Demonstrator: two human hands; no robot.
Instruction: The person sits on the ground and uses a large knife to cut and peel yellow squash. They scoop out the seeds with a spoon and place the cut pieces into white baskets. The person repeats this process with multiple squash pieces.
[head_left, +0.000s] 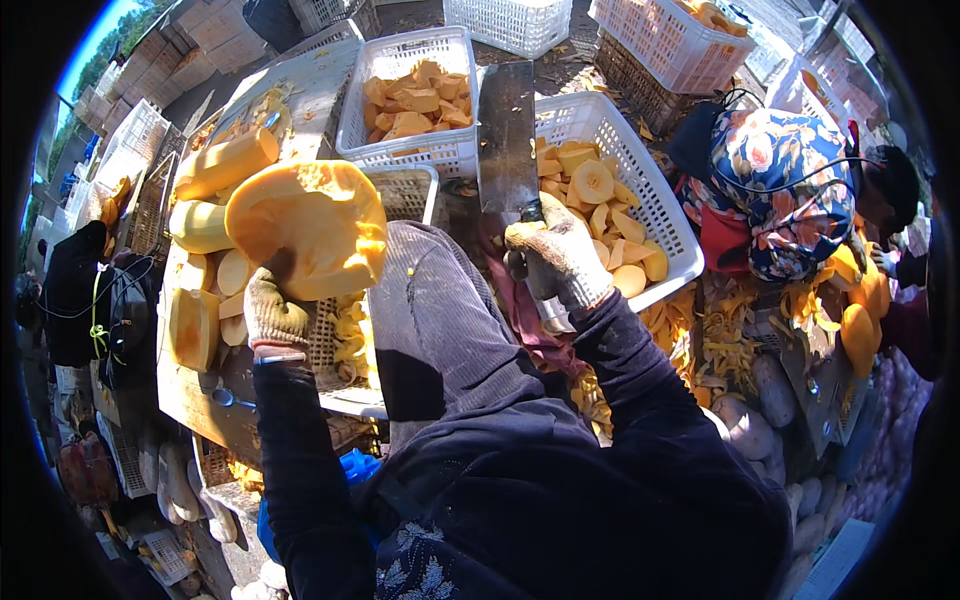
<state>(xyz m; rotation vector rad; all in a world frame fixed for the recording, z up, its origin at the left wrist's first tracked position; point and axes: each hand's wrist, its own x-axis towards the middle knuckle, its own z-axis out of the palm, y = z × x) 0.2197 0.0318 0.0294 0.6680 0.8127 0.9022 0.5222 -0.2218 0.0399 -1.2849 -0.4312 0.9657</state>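
My left hand (276, 309), in a soiled knit glove, grips a large hollowed piece of peeled pumpkin (341, 225) by its lower edge, with its cavity facing up. My gloved right hand (559, 244) is closed around the handle of a cleaver (507, 139), whose broad dark blade points away from me. Peeled squash pieces (225, 161) lie on the wooden board (191, 401) at the left, beside and behind the held piece. Beyond the cleaver's left side, a white plastic crate (409, 159) holds cut pumpkin chunks (420, 97). Another white crate (660, 225) with chunks and round slices stands right of the blade.
A blue spoon (229, 398) lies on the board. Below the held piece, a crate (360, 405) contains peelings. At the right, a person in a floral top (784, 180) bends near peeled squash (859, 330). Whole squashes (176, 480) lie at lower left. Stacked crates (671, 45) stand behind.
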